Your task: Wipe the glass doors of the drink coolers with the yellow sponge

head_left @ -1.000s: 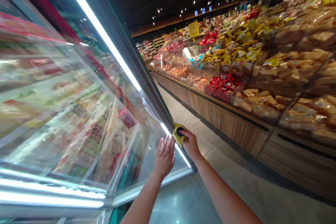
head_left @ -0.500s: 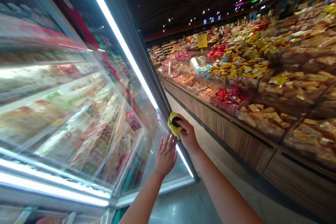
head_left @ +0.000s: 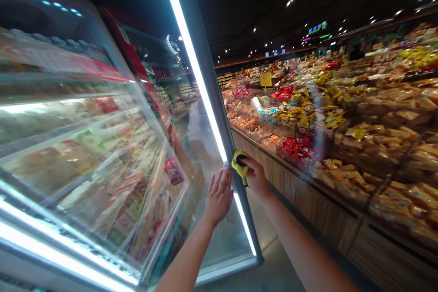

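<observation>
My right hand (head_left: pixel 256 174) grips a bunched yellow cloth (head_left: pixel 238 160). A dark rounded piece shows at the cloth under the fingers; I cannot make out what it is. The cloth is at the outer edge of a glass cooler door (head_left: pixel 219 232), which stands swung out. My left hand (head_left: pixel 219 194) lies flat on the inner side of that door, fingers stretched, beside its bright light strip (head_left: pixel 191 50). The left fingertips are just left of the cloth.
At left, the cooler shelves (head_left: pixel 68 132) hold packed goods, partly blurred. To the right runs a long wood-fronted display counter (head_left: pixel 311 196) with heaped packets, among them red packets (head_left: pixel 297 147). The floor (head_left: pixel 270 242) shows between the door and the counter.
The view has shifted and tilted, so the door edge appears farther right and more upright. My right hand and the cloth remain at the edge; my left hand stays flat on the door.
</observation>
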### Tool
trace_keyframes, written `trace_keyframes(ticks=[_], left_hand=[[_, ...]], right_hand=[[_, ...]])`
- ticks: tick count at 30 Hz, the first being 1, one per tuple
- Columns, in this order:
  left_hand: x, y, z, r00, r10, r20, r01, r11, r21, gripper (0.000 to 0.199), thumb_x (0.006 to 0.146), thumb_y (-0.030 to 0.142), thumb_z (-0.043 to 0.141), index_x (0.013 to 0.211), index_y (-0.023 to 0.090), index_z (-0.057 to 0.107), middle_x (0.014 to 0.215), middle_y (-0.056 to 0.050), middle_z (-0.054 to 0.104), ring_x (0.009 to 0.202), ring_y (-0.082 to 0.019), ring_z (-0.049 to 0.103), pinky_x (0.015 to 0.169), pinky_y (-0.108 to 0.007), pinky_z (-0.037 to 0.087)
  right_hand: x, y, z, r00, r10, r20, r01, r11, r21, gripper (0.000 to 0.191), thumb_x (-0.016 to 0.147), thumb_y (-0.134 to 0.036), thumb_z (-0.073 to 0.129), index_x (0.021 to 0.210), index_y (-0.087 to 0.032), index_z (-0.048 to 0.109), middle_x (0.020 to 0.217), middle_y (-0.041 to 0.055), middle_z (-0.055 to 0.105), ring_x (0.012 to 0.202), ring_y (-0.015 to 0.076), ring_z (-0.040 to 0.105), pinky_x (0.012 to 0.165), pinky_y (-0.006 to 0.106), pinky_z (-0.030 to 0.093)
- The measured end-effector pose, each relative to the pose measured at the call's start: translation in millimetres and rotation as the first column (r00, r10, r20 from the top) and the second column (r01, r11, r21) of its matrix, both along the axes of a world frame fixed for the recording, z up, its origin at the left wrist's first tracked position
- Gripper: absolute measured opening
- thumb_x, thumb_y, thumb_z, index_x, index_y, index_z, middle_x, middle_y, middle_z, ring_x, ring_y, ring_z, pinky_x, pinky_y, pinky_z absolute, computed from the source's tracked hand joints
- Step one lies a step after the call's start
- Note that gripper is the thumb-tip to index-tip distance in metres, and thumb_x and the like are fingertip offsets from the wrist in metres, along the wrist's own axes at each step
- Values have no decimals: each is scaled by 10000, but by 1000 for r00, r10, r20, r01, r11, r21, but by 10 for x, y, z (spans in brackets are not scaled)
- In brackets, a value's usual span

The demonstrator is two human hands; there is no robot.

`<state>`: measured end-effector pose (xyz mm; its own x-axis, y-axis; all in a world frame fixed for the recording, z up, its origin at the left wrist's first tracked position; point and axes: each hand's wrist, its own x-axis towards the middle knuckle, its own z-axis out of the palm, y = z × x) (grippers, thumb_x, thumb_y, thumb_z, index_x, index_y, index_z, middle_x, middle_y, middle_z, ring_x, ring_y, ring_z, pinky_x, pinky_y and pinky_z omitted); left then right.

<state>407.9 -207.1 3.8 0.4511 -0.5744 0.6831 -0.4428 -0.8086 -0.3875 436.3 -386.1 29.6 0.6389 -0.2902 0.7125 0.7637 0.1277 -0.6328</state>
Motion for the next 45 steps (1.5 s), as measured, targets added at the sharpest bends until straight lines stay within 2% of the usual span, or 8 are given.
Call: trace_keyframes(ticks=[12, 23, 25, 27, 34, 36, 39, 45], left_hand=[[229, -116, 833, 990, -75, 123, 78, 997, -18, 679, 1013, 285, 473, 1616, 102, 220, 1637, -153, 376, 1571, -274, 209, 1280, -491, 245], [269, -368, 1604, 984, -3, 176, 14, 998, -61, 706, 993, 258, 503, 1623, 130, 212, 1653, -146, 336, 1572, -275, 207, 1284, -508, 246], [274, -418, 1647, 981, 27, 193, -11, 996, -84, 742, 994, 262, 507, 1633, 131, 155, 1656, -148, 328, 1572, -275, 204, 1285, -508, 244], [269, -459, 1625, 976, 56, 213, -33, 994, -108, 782, 995, 262, 512, 1640, 137, 88, 1657, -151, 324, 1571, -273, 204, 1284, -504, 249], [139, -527, 1371, 949, 188, 253, -147, 974, -173, 808, 994, 248, 526, 1643, 156, 54, 1642, -156, 360, 1570, -267, 191, 1270, -485, 288], [97, -544, 1361, 943, 215, 252, -176, 970, -167, 801, 996, 250, 523, 1643, 151, 60, 1637, -158, 372, 1568, -269, 200, 1272, -494, 281], [61, -590, 1427, 941, 239, 241, -206, 966, -154, 814, 996, 251, 516, 1641, 141, 32, 1640, -161, 364, 1565, -271, 204, 1275, -504, 276], [61, -763, 1677, 931, 305, 203, -277, 948, -155, 886, 981, 260, 537, 1636, 137, -46, 1682, -182, 238, 1573, -291, 155, 1272, -519, 281]], right_hand=[[231, -22, 1256, 971, -113, 211, 132, 988, -77, 267, 859, -245, 619, 1069, -282, 778, 1230, 37, 749, 1162, 228, 693, 1041, 407, 556], [684, -249, 2462, 926, -1, 379, 84, 976, -202, 307, 832, -181, 624, 1087, -282, 763, 1254, 52, 677, 1221, 230, 625, 1100, 410, 496], [757, -299, 2511, 923, 83, 375, 4, 974, -227, 277, 830, -214, 632, 1062, -280, 769, 1256, 43, 680, 1220, 224, 625, 1094, 401, 499], [778, -321, 2373, 916, 179, 358, -102, 969, -223, 244, 824, -260, 648, 1031, -284, 776, 1262, 35, 687, 1231, 227, 624, 1086, 396, 505], [601, -216, 992, 915, 400, 39, -402, 913, 66, 204, 741, -344, 735, 930, -288, 787, 1166, 20, 746, 1096, 226, 704, 954, 385, 584], [590, -156, 803, 911, 410, -42, -398, 902, 164, 232, 718, -339, 747, 940, -283, 785, 1117, 16, 758, 1042, 218, 715, 910, 381, 596], [653, -67, 992, 906, 420, -47, -399, 887, 234, 260, 716, -325, 728, 965, -270, 781, 1102, 19, 759, 1016, 212, 712, 920, 389, 587], [888, -51, 2045, 910, 383, 160, -406, 903, 143, 352, 719, -327, 703, 1059, -263, 773, 1153, 28, 750, 1126, 236, 664, 1063, 422, 498]])
